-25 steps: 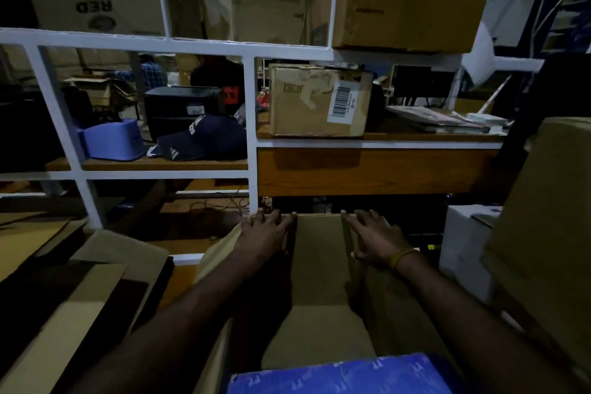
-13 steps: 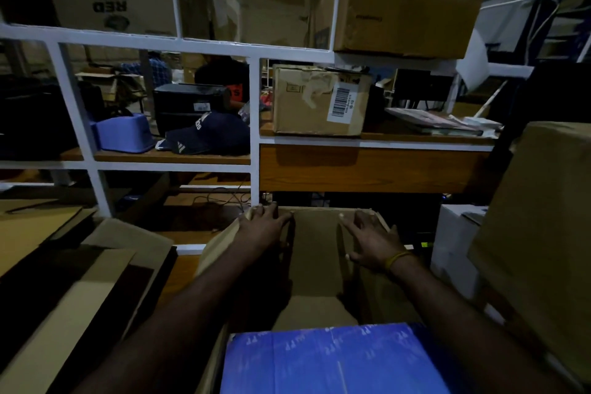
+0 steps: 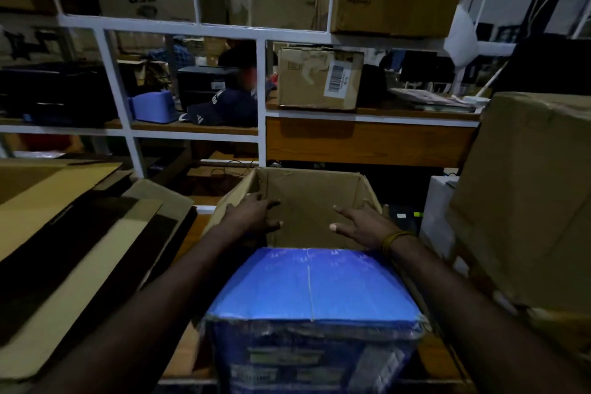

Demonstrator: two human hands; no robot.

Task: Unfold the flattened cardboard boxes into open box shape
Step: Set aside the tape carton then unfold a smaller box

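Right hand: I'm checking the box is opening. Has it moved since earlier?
Yes. The right hand has moved outward, away from the left hand, widening the cardboard box.

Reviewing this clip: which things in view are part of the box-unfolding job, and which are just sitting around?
Part of the job:
- cardboard box, opened out, blue on its near side
- left hand and right hand, pressing its side walls apart
- flattened cardboard sheets, on the left

Just lying about:
- barcoded carton on the shelf
- dark cap
- blue container
- large box, on the right
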